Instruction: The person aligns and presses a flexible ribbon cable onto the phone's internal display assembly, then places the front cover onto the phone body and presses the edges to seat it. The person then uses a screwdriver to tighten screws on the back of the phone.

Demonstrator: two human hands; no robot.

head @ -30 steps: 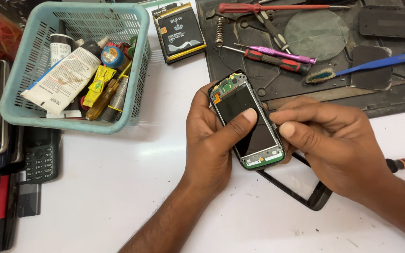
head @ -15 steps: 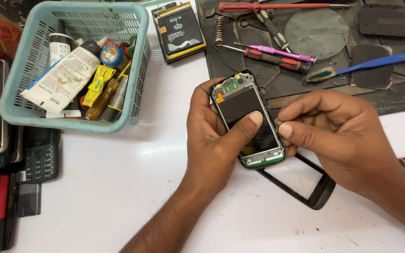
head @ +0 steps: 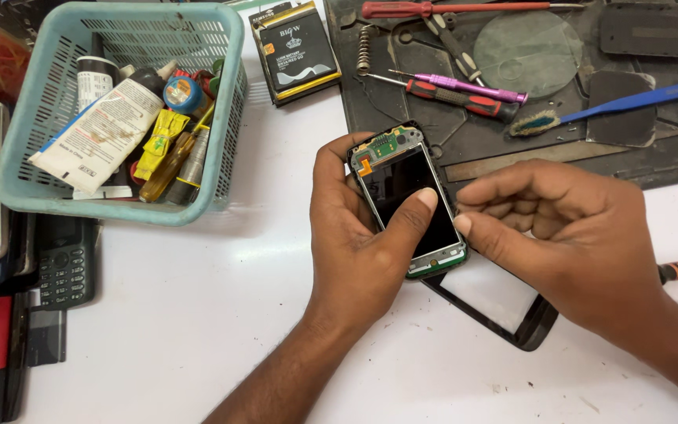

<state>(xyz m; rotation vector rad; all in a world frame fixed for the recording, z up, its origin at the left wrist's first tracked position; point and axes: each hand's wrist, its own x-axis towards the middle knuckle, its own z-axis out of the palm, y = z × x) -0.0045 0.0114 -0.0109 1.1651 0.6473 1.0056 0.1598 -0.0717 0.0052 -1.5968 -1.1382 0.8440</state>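
Gripped the phone (head: 410, 200) in the left hand (head: 359, 235), thumb across the screen. Right hand (head: 559, 228) slid off toward its right edge, curled, probably pinching there. Frame (head: 504, 310) underneath showed more.

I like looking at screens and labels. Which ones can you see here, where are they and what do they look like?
Phone screen: dark, blank rectangle in the opened phone held by the left hand.
Battery: black label, gold edge, flat beside the basket.
Tube: white, printed label, slanted in the basket.
Keypad phone: black, at the left edge.
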